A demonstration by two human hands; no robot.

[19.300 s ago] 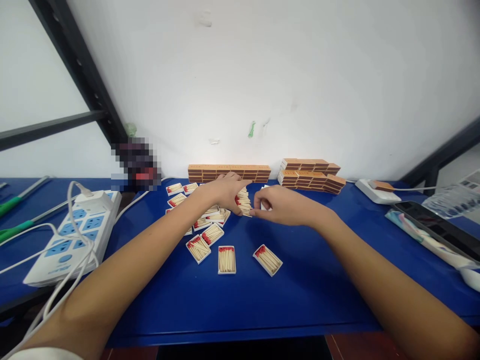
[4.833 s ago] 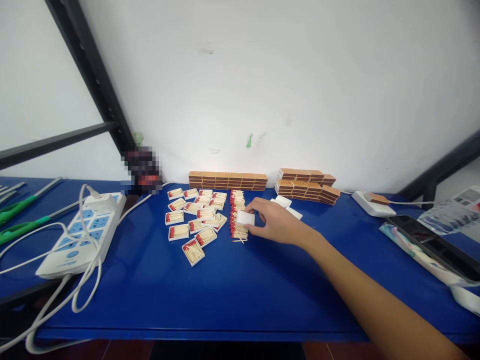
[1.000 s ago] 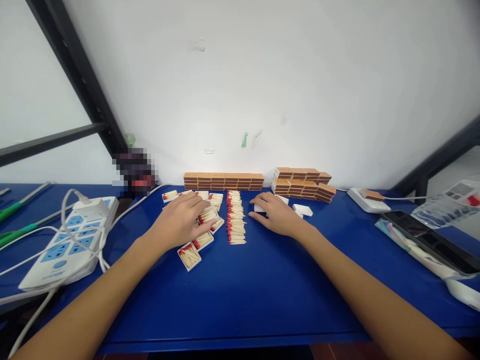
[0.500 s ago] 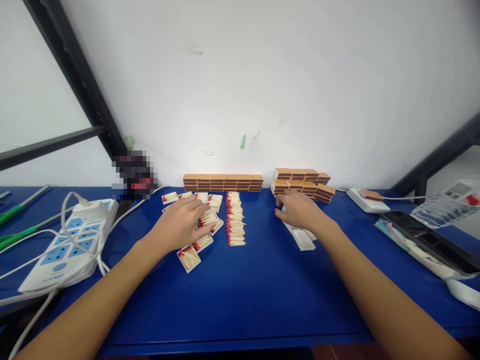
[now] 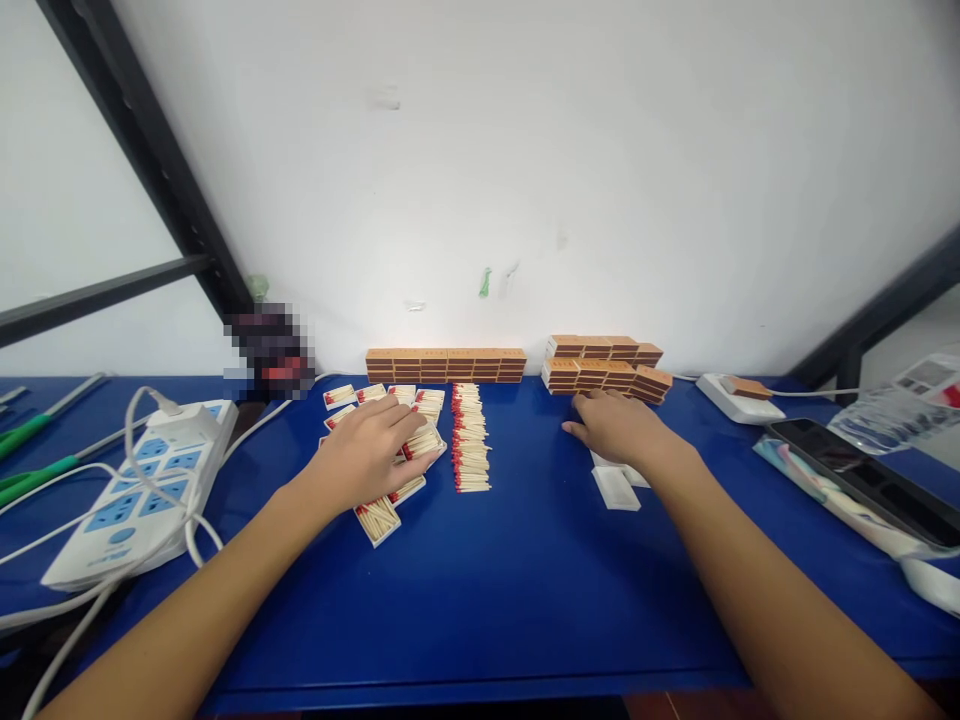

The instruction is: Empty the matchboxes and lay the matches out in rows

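Observation:
My left hand [image 5: 367, 448] rests over the filled matchbox trays [image 5: 377, 522], its fingers stretched out and the thumb apart; it hides part of them. Red-tipped matches lie in each visible tray. To its right, a long row of loose matches [image 5: 471, 440] runs along the blue table, heads mostly to the left. My right hand [image 5: 619, 425] is over several white, empty matchbox trays [image 5: 617, 488], thumb apart from the fingers, with no object visible in its grasp. Just behind it stand stacked brown matchboxes [image 5: 606, 372].
A low wall of matchboxes [image 5: 446, 366] stands against the back wall. At left lie a white power strip [image 5: 142, 495] with cables and green-handled tools [image 5: 37, 480]. On the right are a white adapter [image 5: 739, 402], a black phone-like object [image 5: 862, 480] and a clear plastic bag [image 5: 892, 415].
My right hand has shifted to the right and slightly nearer, and the white trays beneath it now sit a little further right. The left hand stays nearly in place over the filled trays.

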